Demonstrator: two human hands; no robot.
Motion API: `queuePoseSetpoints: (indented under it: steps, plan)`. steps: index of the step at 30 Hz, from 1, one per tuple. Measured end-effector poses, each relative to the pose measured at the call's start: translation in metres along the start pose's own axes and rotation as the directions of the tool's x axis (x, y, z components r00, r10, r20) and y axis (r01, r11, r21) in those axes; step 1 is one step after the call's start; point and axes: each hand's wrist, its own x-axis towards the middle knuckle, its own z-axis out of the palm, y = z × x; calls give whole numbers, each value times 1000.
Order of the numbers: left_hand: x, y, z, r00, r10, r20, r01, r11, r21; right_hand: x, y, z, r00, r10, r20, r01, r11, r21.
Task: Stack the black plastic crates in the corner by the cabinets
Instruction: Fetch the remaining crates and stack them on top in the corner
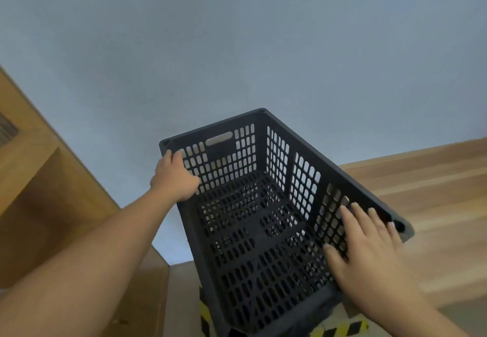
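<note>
Slippage is our first worry: we hold one black crate (263, 218) tilted, its open top turned toward us, in front of a pale blue-grey wall (237, 33) between wooden cabinets (52, 191) on the left-hand side and a wood-grain panel (421, 191) beyond the right fingers. Our left hand (175, 178) grips the far-left corner, fingers (168, 156) curled over the rim. Our right hand (369, 247) does not clench; its fingers (355, 215) lie spread and flat against the inside of the right wall, pressing rather than grasping. With only one true grip, we judge the crate could swing or drop on the right, or knock the cabinet edge just below the left forearm.

We cannot tell whether another crate sits below; only yellow-and-black hazard tape (340, 328) shows on the floor under the right wrist, so a misaligned landing is possible.

Hard moulded plastic forms the crate, matte, with slotted lattice walls and base, a thick rim, and an oblong handle slot near the left fingers. Those slots could catch fingertips.
</note>
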Motion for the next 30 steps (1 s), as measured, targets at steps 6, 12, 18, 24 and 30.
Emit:
queuePoseSetpoints:
  steps: [6, 12, 18, 24, 30]
  plan:
    - [38, 1, -4, 998, 57, 8, -57, 974, 217, -29, -42, 25, 997, 49, -62, -41, 993, 112]
    - [66, 2, -7, 990, 138, 0, -129, 926, 355, -26, -48, 27, 974, 157, -164, -109, 957, 269]
    - [78, 3, -13, 992, 127, -5, -118, 932, 343, -22, -48, 39, 955, 171, -241, -107, 960, 257]
    - [78, 0, -14, 994, 107, -10, -99, 954, 284, -20, -38, 44, 955, 103, -277, -30, 966, 258]
    - [71, -7, -14, 997, 76, -31, -64, 953, 295, -15, -30, 41, 953, 77, -293, 6, 962, 274]
